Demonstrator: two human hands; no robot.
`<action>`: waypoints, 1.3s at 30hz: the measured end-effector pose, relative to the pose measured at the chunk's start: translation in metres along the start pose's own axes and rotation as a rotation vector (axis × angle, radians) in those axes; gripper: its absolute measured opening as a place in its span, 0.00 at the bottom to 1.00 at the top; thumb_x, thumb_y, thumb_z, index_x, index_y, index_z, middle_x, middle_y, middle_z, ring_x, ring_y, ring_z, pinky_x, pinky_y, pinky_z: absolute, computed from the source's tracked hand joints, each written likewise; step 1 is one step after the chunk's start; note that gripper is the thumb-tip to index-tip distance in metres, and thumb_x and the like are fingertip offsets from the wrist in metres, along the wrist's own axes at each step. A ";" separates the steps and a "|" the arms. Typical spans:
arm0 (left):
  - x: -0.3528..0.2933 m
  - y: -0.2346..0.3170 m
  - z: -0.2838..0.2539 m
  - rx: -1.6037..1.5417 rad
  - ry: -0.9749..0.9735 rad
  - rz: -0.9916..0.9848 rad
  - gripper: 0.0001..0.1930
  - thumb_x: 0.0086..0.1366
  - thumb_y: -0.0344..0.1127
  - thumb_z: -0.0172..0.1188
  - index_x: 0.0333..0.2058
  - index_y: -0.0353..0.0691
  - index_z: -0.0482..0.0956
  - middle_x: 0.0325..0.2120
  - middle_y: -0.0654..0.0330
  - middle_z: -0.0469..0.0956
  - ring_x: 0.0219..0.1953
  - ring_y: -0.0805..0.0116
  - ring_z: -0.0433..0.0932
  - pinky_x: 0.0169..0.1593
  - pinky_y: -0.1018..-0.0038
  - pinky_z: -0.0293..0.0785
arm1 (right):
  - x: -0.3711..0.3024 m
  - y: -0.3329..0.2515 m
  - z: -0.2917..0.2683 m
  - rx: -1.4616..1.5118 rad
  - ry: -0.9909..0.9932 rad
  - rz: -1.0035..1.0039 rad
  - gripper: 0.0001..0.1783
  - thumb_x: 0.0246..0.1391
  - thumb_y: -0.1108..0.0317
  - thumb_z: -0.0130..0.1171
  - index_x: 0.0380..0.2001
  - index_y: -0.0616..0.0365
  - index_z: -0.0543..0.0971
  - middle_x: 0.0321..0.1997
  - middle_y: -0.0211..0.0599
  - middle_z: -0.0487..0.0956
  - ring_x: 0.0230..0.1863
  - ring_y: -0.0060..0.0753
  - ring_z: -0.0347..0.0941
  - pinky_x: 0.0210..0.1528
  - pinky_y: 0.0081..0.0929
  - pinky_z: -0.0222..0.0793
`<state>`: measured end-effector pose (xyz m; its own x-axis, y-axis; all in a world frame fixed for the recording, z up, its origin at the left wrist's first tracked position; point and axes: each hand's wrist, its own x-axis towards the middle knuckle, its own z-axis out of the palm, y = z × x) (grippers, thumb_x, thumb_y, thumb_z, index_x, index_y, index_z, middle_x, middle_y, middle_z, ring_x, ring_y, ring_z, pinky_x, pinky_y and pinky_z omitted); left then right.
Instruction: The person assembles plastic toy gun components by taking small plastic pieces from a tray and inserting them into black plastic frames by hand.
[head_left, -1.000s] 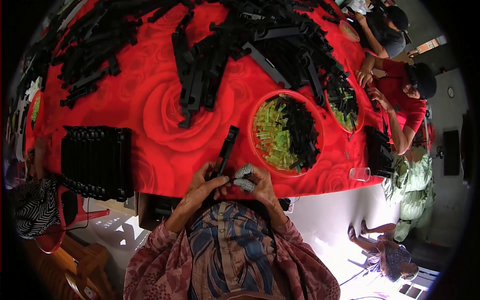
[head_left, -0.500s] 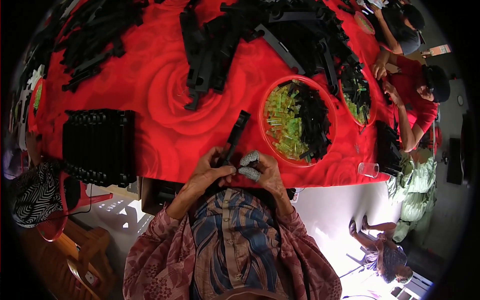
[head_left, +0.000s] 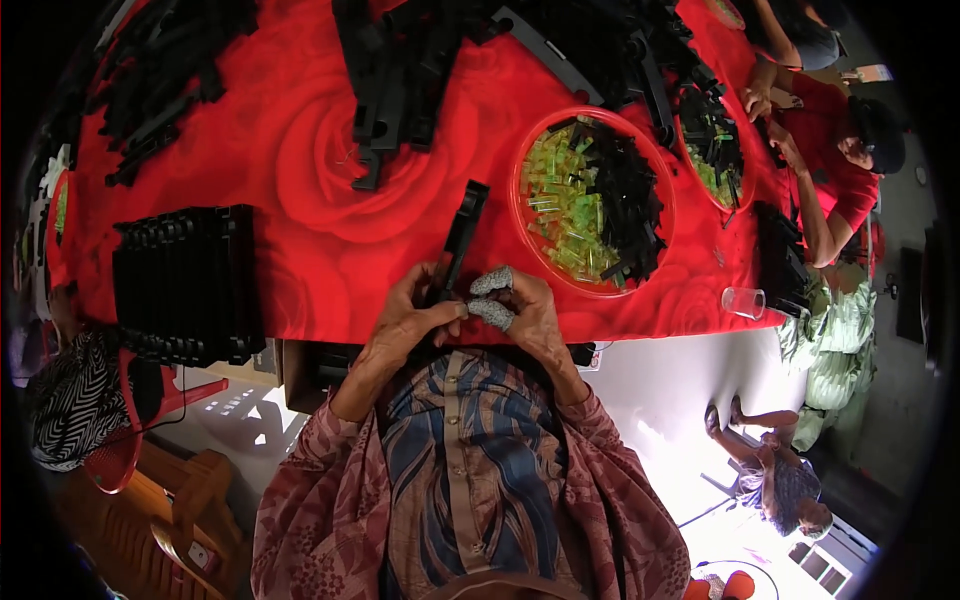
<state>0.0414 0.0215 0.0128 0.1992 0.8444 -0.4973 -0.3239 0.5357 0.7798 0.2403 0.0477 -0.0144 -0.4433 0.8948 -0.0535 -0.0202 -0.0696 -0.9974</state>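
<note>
Red tablecloth (head_left: 325, 265), wearer's two hands (head_left: 408, 318) (head_left: 530, 318), one held strip (head_left: 462, 232)

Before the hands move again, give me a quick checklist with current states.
1. Black strip gripped by the left hand: ok.
2. Strip's whole length visible: not ok, the hands hide its near end.
3. Grey covers on the right hand: ok, thumb and a finger covered.
4. Small piece between the right fingertips: cannot tell.
5. Red-rimmed bowl stocked: ok, yellow-green and black pieces.
6. Clear cup apart from the hands: ok, right of them.
</note>
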 end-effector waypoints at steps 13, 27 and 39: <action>-0.002 -0.004 0.003 -0.055 0.056 0.014 0.28 0.57 0.29 0.70 0.53 0.30 0.67 0.28 0.57 0.78 0.24 0.73 0.77 0.23 0.78 0.69 | -0.001 -0.024 0.005 -0.052 0.111 -0.046 0.10 0.49 0.83 0.68 0.34 0.65 0.79 0.31 0.31 0.79 0.36 0.19 0.77 0.37 0.18 0.74; -0.003 -0.014 -0.002 -0.064 0.041 0.079 0.26 0.57 0.30 0.70 0.51 0.31 0.68 0.31 0.55 0.81 0.25 0.73 0.78 0.28 0.78 0.74 | -0.007 -0.018 -0.001 -0.231 0.077 -0.145 0.12 0.46 0.83 0.68 0.35 0.64 0.79 0.33 0.33 0.80 0.35 0.24 0.78 0.36 0.20 0.75; -0.002 -0.012 -0.004 -0.024 0.024 0.115 0.25 0.58 0.28 0.67 0.53 0.31 0.68 0.33 0.54 0.82 0.30 0.70 0.81 0.32 0.76 0.78 | -0.010 -0.014 0.000 -0.083 0.140 -0.071 0.17 0.44 0.83 0.71 0.40 0.62 0.80 0.35 0.32 0.81 0.36 0.22 0.78 0.40 0.20 0.76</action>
<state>0.0412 0.0133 0.0035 0.1369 0.8998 -0.4142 -0.3653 0.4345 0.8232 0.2448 0.0393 -0.0001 -0.3145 0.9491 0.0172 0.0296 0.0279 -0.9992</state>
